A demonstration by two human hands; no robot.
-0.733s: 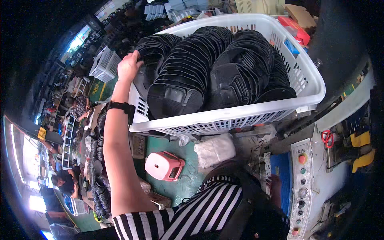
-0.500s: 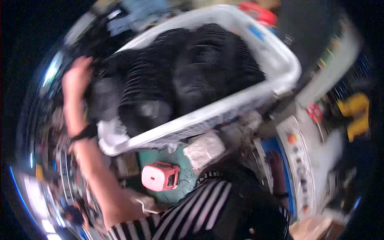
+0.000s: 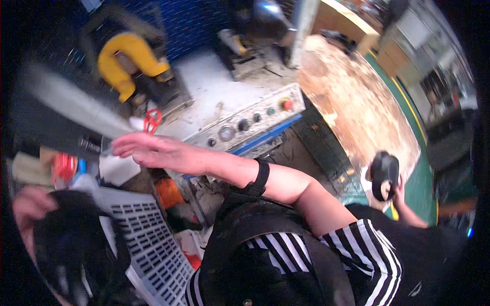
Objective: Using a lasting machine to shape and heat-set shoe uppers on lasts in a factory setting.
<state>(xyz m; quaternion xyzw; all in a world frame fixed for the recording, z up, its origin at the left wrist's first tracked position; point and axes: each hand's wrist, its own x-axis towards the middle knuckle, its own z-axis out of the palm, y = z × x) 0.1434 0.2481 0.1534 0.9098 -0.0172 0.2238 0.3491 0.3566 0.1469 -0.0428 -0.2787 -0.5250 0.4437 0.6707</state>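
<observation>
My right hand [image 3: 153,150] reaches leftward across the view, fingers stretched out with nothing held; a black band [image 3: 259,178] circles that forearm. At the far left, my left hand [image 3: 33,204], blurred and partly cut off, wraps the upper edge of a dark black item [image 3: 76,245], whose kind I cannot make out. Just beside it stands a pale plastic basket [image 3: 148,239] with slotted walls. On the right, what seems to be another person's hand [image 3: 399,193] holds a rounded black piece [image 3: 384,173] with a beige spot.
Beyond my right arm is a machine control panel [image 3: 240,125] with knobs and a red button. Red-handled scissors [image 3: 152,121] and a yellow U-shaped part [image 3: 130,58] lie past my fingers. A worn, pale-patched surface [image 3: 352,97] extends at the right, beside green floor [image 3: 426,176].
The view has swung right: the basket of black items moved from centre to the left edge, and the control panel came to the middle. My right arm now stretches across the view.
</observation>
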